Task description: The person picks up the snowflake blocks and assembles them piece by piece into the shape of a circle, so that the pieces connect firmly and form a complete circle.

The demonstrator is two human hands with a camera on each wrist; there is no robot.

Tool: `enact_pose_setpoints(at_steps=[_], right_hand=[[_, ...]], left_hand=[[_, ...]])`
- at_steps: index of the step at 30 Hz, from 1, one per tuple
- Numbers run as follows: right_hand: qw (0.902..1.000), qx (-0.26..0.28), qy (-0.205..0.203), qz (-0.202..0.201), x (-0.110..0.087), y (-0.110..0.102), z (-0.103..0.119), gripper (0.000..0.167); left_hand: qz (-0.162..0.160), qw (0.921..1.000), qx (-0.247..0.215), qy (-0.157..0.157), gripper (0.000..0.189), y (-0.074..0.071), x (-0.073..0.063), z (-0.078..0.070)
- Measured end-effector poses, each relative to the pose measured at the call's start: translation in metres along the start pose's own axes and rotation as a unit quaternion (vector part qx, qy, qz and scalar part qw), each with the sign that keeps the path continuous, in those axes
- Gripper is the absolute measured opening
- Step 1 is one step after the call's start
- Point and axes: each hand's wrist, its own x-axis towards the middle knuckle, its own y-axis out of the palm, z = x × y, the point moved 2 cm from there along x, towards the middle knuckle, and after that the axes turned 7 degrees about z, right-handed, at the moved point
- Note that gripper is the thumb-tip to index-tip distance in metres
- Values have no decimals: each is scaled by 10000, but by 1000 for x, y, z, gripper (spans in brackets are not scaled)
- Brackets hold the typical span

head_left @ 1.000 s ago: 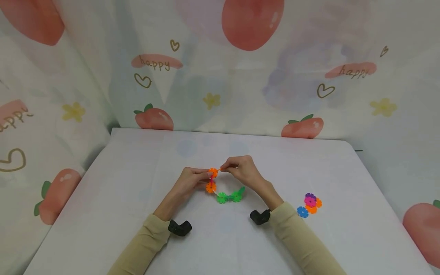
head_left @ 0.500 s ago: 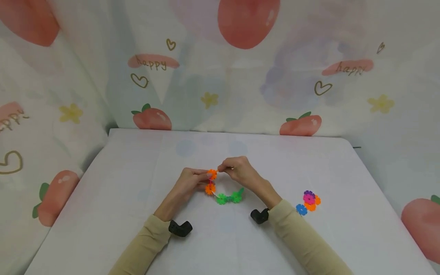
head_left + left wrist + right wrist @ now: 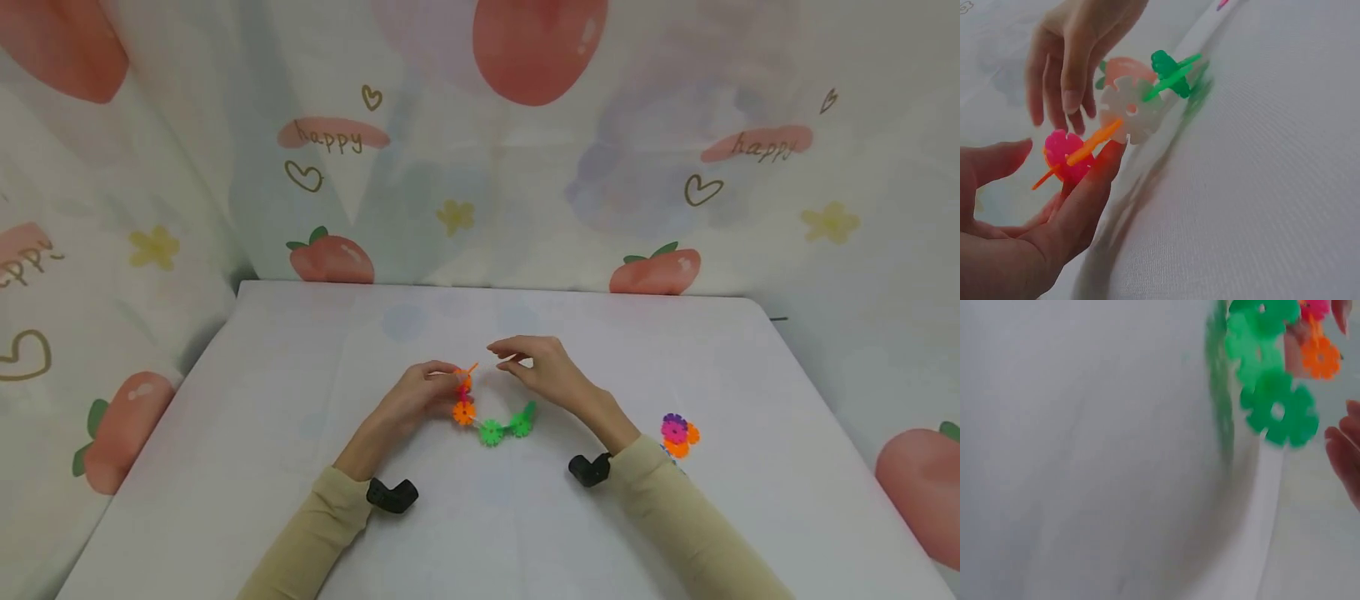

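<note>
A curved chain of flower-shaped interlocking plastic discs (image 3: pixel 491 432), in orange, pink, white and green, hangs above the table. My left hand (image 3: pixel 418 398) holds its orange and pink end. In the left wrist view, the pink disc (image 3: pixel 1063 150) sits against the fingers of that hand, with the thumb raised a little apart from it. The white disc (image 3: pixel 1127 109) and the green discs (image 3: pixel 1169 81) extend beyond the fingertips. My right hand (image 3: pixel 555 372) is just right of the orange end, thumb and fingers parted, holding nothing. Green discs (image 3: pixel 1277 411) show in the right wrist view.
To the right on the white table (image 3: pixel 750 517) lies a small pile of loose flower discs (image 3: pixel 677 433), purple, pink and orange. A blue one is mostly hidden by the right sleeve (image 3: pixel 675 508). A printed cloth backdrop (image 3: pixel 525 208) stands behind the table.
My right hand has let go of the orange disc at the chain's end and moved away to the right, its fingers parting. The left hand still holds the chain, slightly turned.
</note>
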Motion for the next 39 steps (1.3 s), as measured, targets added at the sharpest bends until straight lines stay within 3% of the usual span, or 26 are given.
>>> enact_pose_setpoints(at_steps=[5, 17, 24, 32, 39], right_hand=[[9987, -419, 274, -60, -32, -18, -5, 25], [9874, -1150, 1066, -228, -119, -67, -14, 24], [9697, -968, 2197, 457, -159, -85, -15, 19], [9473, -866, 2882, 1097, -185, -91, -18, 25], [9517, -796, 2727, 1166, -194, -89, -20, 32]], left_hand=[[153, 9995, 265, -76, 45, -1, 0, 1], [184, 9993, 300, -99, 45, -3, -1, 3], [175, 9993, 288, -151, 44, -3, -2, 3], [191, 9990, 391, -119, 45, -4, -3, 4], [246, 9988, 413, -86, 45, -4, -3, 3]])
